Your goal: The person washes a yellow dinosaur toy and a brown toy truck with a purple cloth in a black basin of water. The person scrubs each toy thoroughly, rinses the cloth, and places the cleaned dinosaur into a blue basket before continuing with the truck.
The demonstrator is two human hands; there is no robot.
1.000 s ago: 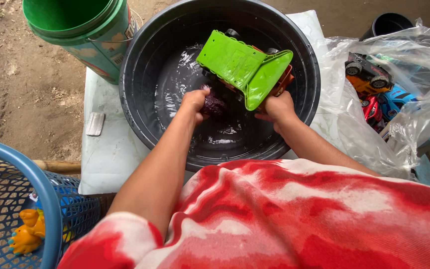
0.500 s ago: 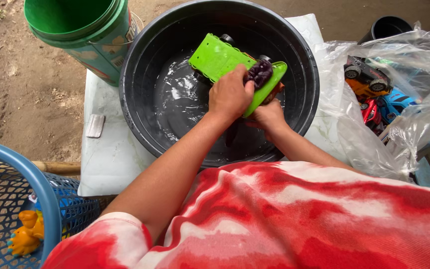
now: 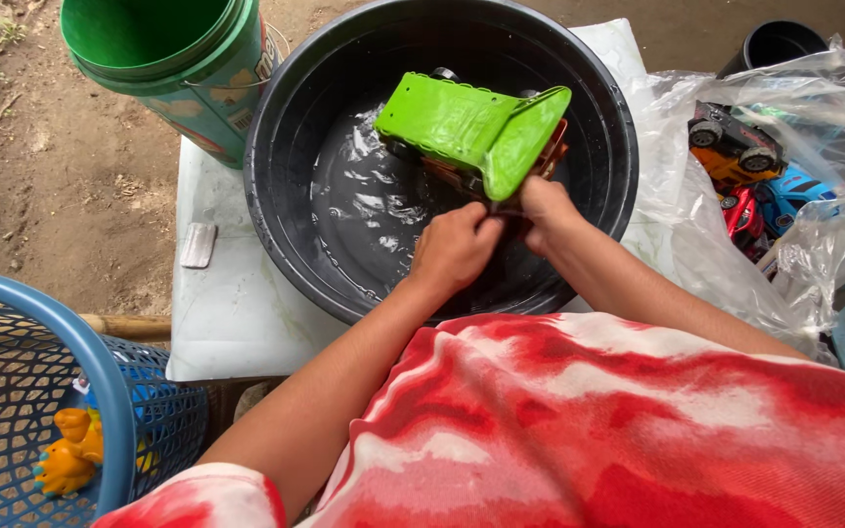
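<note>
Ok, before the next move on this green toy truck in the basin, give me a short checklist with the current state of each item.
1. Both hands on the toy: left hand and right hand meet at its near end: ok.
2. Green toy truck over the black basin, not the table: ok.
3. Water in the basin: ok.
4. Grip firmness: fingers partly hidden: cannot tell.
5. Basin fully seated on the white table: near rim hidden by the arms: cannot tell.
6. Green bucket apart from the hands: ok.
</note>
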